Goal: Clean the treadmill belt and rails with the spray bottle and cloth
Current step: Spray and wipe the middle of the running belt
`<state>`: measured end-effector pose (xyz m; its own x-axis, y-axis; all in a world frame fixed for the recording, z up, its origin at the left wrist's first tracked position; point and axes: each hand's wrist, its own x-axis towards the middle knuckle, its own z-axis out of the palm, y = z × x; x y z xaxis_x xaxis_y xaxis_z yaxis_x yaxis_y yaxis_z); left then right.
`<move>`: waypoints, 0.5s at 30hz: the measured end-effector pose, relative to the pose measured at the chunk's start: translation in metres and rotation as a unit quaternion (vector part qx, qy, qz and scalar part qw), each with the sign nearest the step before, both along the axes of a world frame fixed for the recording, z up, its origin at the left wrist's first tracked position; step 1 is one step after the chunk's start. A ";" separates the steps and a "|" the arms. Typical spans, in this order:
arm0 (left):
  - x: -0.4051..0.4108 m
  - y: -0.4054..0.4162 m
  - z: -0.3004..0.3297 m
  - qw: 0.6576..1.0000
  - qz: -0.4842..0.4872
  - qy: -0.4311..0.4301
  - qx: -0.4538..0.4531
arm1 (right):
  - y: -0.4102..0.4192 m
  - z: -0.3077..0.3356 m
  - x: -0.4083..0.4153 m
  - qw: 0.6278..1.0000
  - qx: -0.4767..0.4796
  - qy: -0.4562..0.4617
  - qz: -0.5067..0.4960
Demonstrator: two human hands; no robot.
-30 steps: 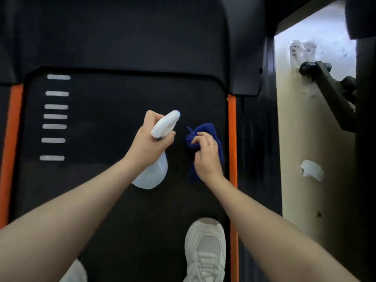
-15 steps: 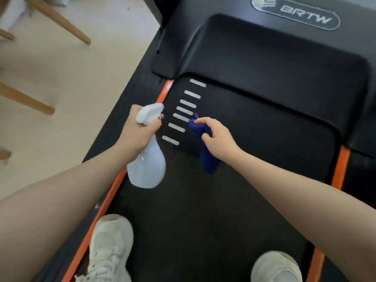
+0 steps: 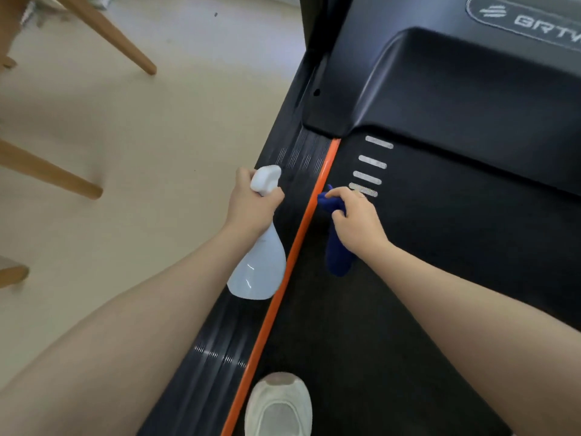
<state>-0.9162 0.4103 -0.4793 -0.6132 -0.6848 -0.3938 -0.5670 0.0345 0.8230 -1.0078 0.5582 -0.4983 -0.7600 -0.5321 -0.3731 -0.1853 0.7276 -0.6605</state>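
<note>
My left hand (image 3: 250,206) grips the neck of a white spray bottle (image 3: 259,269), which hangs above the treadmill's left side rail (image 3: 226,338), nozzle pointing forward. My right hand (image 3: 355,218) holds a dark blue cloth (image 3: 338,256) bunched in its fingers, just right of the orange strip (image 3: 283,294) at the left edge of the black belt (image 3: 424,309). The cloth hangs down below the hand over the belt. White stripe marks (image 3: 371,166) on the belt lie just beyond the right hand.
A black motor cover (image 3: 471,77) with a logo closes the front of the belt. My white shoe (image 3: 278,404) stands on the belt near the orange strip. Wooden furniture legs (image 3: 103,36) stand on the beige floor (image 3: 141,152) to the left.
The view has swung from the treadmill's right side to its left. Both hands with bottle and cloth now sit over the left rail and belt edge instead of the belt's right part.
</note>
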 end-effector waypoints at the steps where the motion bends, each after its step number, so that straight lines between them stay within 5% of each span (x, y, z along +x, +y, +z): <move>1: 0.004 0.000 -0.001 1.000 0.002 0.005 0.007 | -0.003 -0.001 0.003 1.000 -0.001 0.002 -0.011; 15: 0.026 -0.004 -0.012 0.997 0.078 -0.017 0.016 | -0.035 -0.025 0.004 0.994 -0.024 0.103 0.034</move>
